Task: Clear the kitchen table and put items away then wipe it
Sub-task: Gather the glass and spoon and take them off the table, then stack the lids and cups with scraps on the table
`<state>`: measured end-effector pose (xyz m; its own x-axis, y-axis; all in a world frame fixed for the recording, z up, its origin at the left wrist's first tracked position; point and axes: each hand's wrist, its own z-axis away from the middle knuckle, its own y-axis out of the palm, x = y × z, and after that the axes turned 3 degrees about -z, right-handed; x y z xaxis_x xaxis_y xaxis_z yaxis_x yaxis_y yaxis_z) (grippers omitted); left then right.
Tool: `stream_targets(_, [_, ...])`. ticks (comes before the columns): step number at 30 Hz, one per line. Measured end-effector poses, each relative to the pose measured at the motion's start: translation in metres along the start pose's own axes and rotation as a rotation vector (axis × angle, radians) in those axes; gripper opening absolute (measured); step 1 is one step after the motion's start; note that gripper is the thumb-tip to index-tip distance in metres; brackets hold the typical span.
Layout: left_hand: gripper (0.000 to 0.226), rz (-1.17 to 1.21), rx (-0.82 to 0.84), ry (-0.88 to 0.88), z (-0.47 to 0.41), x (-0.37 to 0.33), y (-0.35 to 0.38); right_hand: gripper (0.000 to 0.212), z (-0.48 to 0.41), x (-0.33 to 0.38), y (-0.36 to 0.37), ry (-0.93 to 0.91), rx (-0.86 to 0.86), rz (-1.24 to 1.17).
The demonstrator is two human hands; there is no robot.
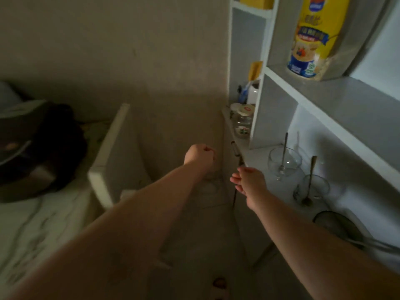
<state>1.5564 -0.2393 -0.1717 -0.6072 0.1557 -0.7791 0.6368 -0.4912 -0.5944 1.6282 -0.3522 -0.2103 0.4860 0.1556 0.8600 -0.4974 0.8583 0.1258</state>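
White counter (259, 153) edge on the right: the right hand (249, 180) hovers just beside it, fingers loose, holding nothing. Left hand (200, 156) reaches further out to its left, curled in a fist; too dark to tell whether it grips anything. Hands are apart, not touching.

On the counter, a glass bowl (284, 161) has a spoon standing in it. A smaller glass (313, 187) with a spoon sits beside it, and a dark mesh strainer (339, 228) is nearer the person. A lidded jar (243, 120) sits in the next compartment back. Yellow oat bag (313, 37) on the white, grey-backed shelf unit (258, 118) above.

Marble-veined table (32, 224) is lower left, well apart from both hands, with a dark bag (56, 144) on it. White upright panel (108, 152) stands at the table's far edge. Beige wall (129, 61) ahead, room dim.
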Motion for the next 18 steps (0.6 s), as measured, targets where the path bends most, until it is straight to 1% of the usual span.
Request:
stream_targets(4, [0.021,0.042,-0.249,-0.046,0.068,0.029,-0.055,0.017,0.061,-0.013,0.027,-0.045,0.194,0.076])
stream_targets(7, [0.021,0.100,-0.434,-0.122,0.123,0.058,-0.093,0.017,0.117,-0.029,0.050,-0.055,0.342,0.148])
stream_targets(9, [0.020,0.131,-0.504,-0.166,0.153,0.073,-0.112,0.016,0.147,-0.039,0.063,-0.063,0.420,0.174])
stream_targets(11, [0.019,0.149,-0.593,-0.227,0.193,0.102,-0.138,0.017,0.189,-0.056,0.083,-0.066,0.535,0.234])
stream_targets(14, [0.016,0.174,-0.693,-0.326,0.241,0.140,-0.164,0.016,0.237,-0.075,0.105,-0.104,0.663,0.295])
stream_targets(18, [0.011,0.321,-0.824,-0.471,0.308,0.196,-0.185,0.015,0.302,-0.103,0.126,-0.071,0.806,0.357])
